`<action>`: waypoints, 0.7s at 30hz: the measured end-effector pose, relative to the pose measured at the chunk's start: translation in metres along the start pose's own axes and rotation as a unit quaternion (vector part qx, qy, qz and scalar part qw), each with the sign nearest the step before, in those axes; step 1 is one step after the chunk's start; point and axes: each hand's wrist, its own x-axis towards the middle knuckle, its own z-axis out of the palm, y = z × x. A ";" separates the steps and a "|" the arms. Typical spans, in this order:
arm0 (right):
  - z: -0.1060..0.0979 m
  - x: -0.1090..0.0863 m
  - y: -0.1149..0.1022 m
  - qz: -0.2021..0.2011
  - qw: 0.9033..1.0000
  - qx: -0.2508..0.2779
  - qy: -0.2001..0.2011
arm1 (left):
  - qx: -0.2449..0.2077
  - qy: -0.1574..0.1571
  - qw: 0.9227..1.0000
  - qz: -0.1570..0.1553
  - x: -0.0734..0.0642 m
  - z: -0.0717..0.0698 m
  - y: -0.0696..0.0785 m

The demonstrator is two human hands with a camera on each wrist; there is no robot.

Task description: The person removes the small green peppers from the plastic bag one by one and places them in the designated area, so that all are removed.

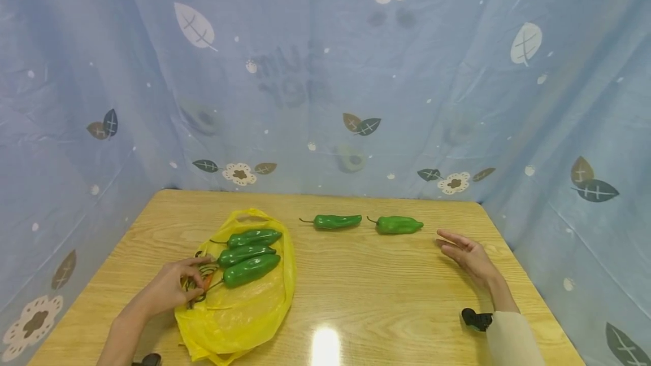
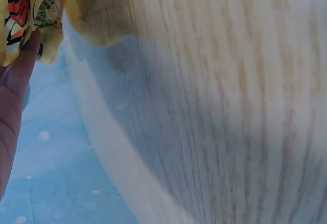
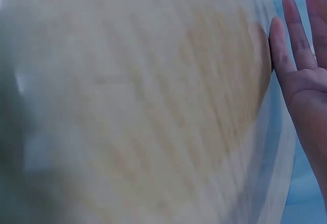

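Three green peppers [image 1: 250,270] lie side by side on a yellow plastic bag [image 1: 264,312] at the left of the table. My left hand [image 1: 170,288] is over the bag's printed left edge, fingertips by the pepper stems, thumb and forefinger apart. The middle pepper's stem is hidden at the fingertips. In the left wrist view, a finger [image 2: 20,63] lies against the printed bag. My right hand [image 1: 472,258] hovers at the right with loosely extended fingers, holding nothing. Nearest to it is a lighter green pepper [image 1: 399,225]; another green pepper [image 1: 338,221] lies to that one's left.
The wooden table [image 1: 376,292] ends in front of a blue patterned curtain [image 1: 315,100], which also hangs along both sides. A bright light reflection shows near the table's front. Dark wrist devices [image 1: 477,319] are worn at both wrists.
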 end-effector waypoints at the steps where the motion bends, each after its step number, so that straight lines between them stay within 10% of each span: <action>1: 0.001 -0.001 0.000 -0.002 1.000 -0.004 -0.002 | 0.002 0.001 1.000 0.001 0.000 0.000 0.000; 21: 0.041 -0.016 -0.026 -0.036 0.996 -0.066 -0.051 | 0.000 0.002 1.000 0.018 -0.001 0.000 -0.003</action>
